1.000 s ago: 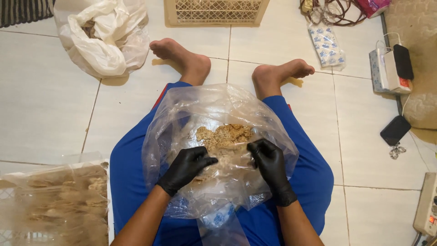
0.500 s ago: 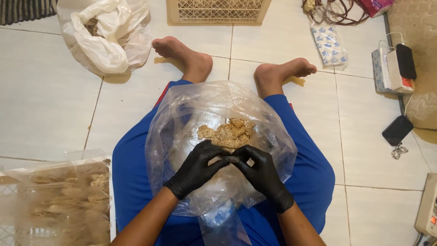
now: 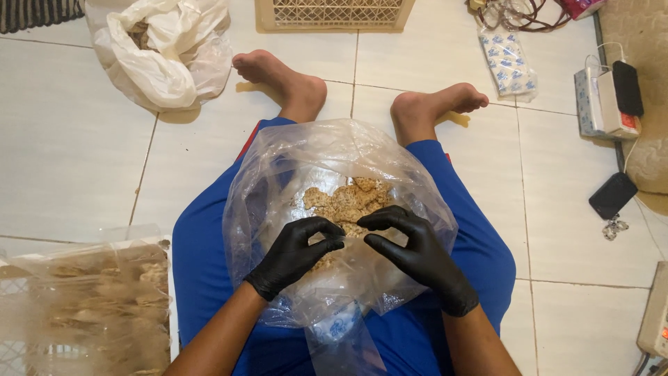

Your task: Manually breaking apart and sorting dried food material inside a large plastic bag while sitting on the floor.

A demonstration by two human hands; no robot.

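Head view, looking down: a person seated on the tiled floor (image 3: 76,181), legs in blue stretched forward and feet bare, works at a large clear plastic bag (image 3: 278,181) resting on the lap. Both hands wear black gloves. The left hand (image 3: 296,252) is curled, thumb and fingers pinched together on the film near a heap of tan, crumbly crackers (image 3: 348,200) lying inside the bag; the right hand (image 3: 417,254) is likewise bent, its fingertips meeting the left's over the plastic (whether either grips a cracker through the film cannot be told). The step in hand looks like gathering or sorting the pieces through the bag's wall; a next move would seem to call for a light, steady pinch, since the crackers look brittle and the film slack. Around them: a white plastic bag (image 3: 149,59) slumped at the floor's far left, a tray of similar crackers under clear wrap (image 3: 90,299) at the near left edge, a beige slatted basket (image 3: 334,12) at the far edge, a small printed packet (image 3: 509,61), and a dark phone (image 3: 612,196) by the right edge. Loose folds of the bag crowd the fingers; nothing else stands in the way.
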